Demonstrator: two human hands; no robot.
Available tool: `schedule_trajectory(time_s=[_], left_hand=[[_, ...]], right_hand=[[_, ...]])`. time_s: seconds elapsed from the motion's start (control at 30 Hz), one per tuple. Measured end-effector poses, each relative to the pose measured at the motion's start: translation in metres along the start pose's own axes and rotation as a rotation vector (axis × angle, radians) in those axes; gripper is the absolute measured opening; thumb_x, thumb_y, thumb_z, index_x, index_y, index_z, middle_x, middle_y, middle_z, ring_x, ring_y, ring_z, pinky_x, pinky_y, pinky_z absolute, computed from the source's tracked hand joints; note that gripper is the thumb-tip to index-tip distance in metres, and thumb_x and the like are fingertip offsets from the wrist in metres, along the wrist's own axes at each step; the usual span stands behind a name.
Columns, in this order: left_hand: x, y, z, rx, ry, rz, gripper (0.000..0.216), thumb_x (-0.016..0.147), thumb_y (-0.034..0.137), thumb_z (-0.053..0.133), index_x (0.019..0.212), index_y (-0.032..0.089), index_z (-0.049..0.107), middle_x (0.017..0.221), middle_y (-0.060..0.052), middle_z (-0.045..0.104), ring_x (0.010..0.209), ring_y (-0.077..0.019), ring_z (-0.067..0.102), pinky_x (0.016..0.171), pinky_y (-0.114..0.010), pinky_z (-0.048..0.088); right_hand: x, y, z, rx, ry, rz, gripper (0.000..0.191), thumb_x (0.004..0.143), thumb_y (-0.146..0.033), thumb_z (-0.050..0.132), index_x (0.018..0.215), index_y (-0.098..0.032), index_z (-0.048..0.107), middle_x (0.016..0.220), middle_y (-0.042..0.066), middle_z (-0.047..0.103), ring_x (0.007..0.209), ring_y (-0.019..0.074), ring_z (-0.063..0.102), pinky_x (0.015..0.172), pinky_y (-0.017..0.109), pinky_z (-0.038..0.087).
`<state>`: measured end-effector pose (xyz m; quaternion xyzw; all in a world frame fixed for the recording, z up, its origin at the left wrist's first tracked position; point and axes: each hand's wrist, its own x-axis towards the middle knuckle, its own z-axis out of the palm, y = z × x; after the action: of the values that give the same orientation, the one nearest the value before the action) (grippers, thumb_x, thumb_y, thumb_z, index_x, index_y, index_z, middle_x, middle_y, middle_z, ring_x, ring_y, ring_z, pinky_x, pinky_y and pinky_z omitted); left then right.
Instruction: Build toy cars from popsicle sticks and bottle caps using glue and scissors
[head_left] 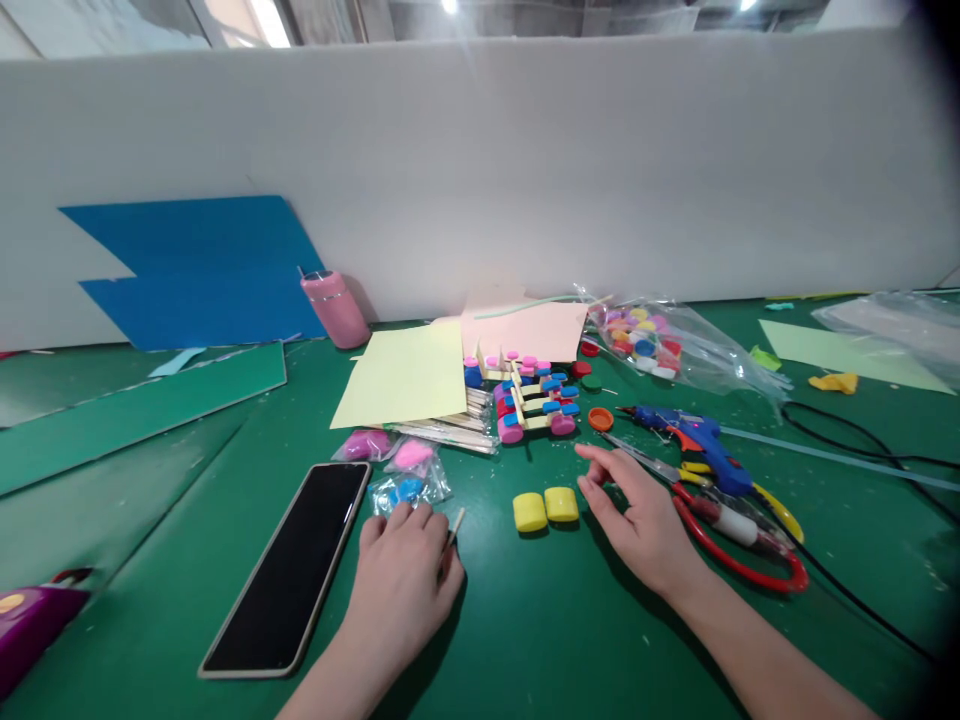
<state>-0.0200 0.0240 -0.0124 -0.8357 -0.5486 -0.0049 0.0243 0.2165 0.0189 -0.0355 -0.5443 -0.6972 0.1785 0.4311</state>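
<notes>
My left hand (405, 575) rests on the green table with its fingers curled, pinching a thin wooden stick (455, 527). To its right, my right hand (637, 515) lies with fingers stretched out and apart, holding nothing. Two yellow bottle caps (545, 508) sit side by side just left of its fingertips. Behind them stands a craft piece of wooden sticks and pink and blue caps (532, 395). An orange cap (600, 419) lies beyond my right fingers. Small bags of pink and blue caps (409, 475) lie above my left hand.
A black phone (289, 565) lies left of my left hand. A blue glue gun (694, 440) and red-handled scissors (739, 540) sit at the right, with a black cable (847, 435). Yellow and pink paper sheets (409, 375), a bag of coloured caps (649, 340), a pink bottle (335, 308) and blue card (199, 270) stand further back.
</notes>
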Motion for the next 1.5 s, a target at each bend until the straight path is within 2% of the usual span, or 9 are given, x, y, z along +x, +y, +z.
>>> schedule_trajectory(time_s=[0.3,0.4,0.57,0.73,0.83,0.9,1.0,1.17,1.5], left_hand=[[-0.003,-0.001,-0.001,-0.064,-0.049,0.001,0.021,0.076,0.012,0.038,0.064,0.016,0.055,0.067,-0.006,0.061,0.067,-0.0215,0.057,0.064,-0.035,0.037],[-0.007,0.008,-0.007,-0.241,-0.007,0.022,0.016,0.077,0.015,0.04,0.066,0.017,0.052,0.061,-0.002,0.058,0.057,-0.0171,0.054,0.058,-0.03,0.039],[-0.005,0.035,-0.019,-0.558,0.085,0.105,0.013,0.077,0.015,0.043,0.066,0.019,0.05,0.056,0.001,0.055,0.054,-0.0133,0.051,0.052,-0.023,0.039],[0.004,0.051,-0.024,-0.668,0.197,0.283,0.014,0.08,0.013,0.043,0.071,0.019,0.053,0.059,0.002,0.058,0.055,-0.0112,0.053,0.054,-0.021,0.04],[0.021,0.034,-0.02,-0.491,0.264,0.35,0.014,0.084,0.018,0.043,0.083,0.018,0.056,0.072,-0.002,0.063,0.066,-0.0131,0.057,0.062,-0.023,0.043],[0.039,0.015,-0.014,-0.09,0.348,0.297,0.017,0.084,0.019,0.04,0.088,0.018,0.057,0.083,-0.006,0.065,0.077,-0.0175,0.058,0.07,-0.03,0.043],[0.064,-0.008,-0.003,0.072,0.359,0.207,0.021,0.082,0.013,0.041,0.095,0.013,0.058,0.093,-0.015,0.063,0.088,-0.0291,0.055,0.073,-0.043,0.039],[0.081,-0.017,0.007,0.2,0.31,0.249,0.019,0.077,0.006,0.044,0.077,0.016,0.06,0.087,-0.013,0.062,0.086,-0.0283,0.053,0.072,-0.041,0.036],[0.09,-0.03,0.012,0.251,0.287,0.231,0.019,0.076,0.005,0.043,0.078,0.017,0.058,0.078,-0.009,0.061,0.079,-0.0259,0.054,0.071,-0.04,0.034]], right_hand=[[-0.006,-0.008,0.001,0.082,0.046,-0.037,0.026,0.083,-0.018,0.048,0.109,-0.018,0.054,0.082,0.004,0.056,0.071,0.0146,0.054,0.068,0.026,0.044],[-0.008,-0.013,0.0,0.126,0.003,-0.067,0.019,0.082,-0.019,0.051,0.099,-0.02,0.059,0.071,0.001,0.057,0.061,0.0133,0.052,0.06,0.025,0.043],[-0.01,-0.025,0.002,0.405,-0.173,-0.103,0.03,0.078,-0.022,0.057,0.108,-0.019,0.055,0.074,0.001,0.055,0.066,0.0135,0.052,0.06,0.024,0.043],[-0.009,-0.029,0.004,0.492,-0.189,-0.033,0.007,0.08,-0.02,0.056,0.082,-0.019,0.063,0.073,0.001,0.062,0.066,0.0116,0.055,0.063,0.021,0.042],[-0.007,-0.025,0.002,0.484,-0.08,0.085,0.008,0.082,-0.024,0.053,0.078,-0.02,0.059,0.065,-0.002,0.06,0.059,0.0099,0.054,0.055,0.018,0.041],[-0.006,-0.022,0.0,0.466,0.0,0.148,0.011,0.084,-0.026,0.051,0.077,-0.02,0.057,0.062,-0.003,0.057,0.055,0.0091,0.052,0.051,0.017,0.039],[-0.005,-0.019,-0.001,0.437,0.039,0.173,0.011,0.083,-0.028,0.052,0.077,-0.02,0.057,0.062,-0.003,0.055,0.055,0.009,0.05,0.05,0.017,0.038],[-0.005,-0.02,0.001,0.406,0.011,0.161,0.011,0.083,-0.028,0.052,0.078,-0.019,0.058,0.062,-0.003,0.057,0.056,0.0097,0.051,0.052,0.017,0.039],[-0.004,-0.021,0.0,0.375,-0.012,0.136,0.012,0.083,-0.026,0.051,0.078,-0.019,0.058,0.062,-0.002,0.059,0.057,0.0106,0.053,0.054,0.018,0.041]])
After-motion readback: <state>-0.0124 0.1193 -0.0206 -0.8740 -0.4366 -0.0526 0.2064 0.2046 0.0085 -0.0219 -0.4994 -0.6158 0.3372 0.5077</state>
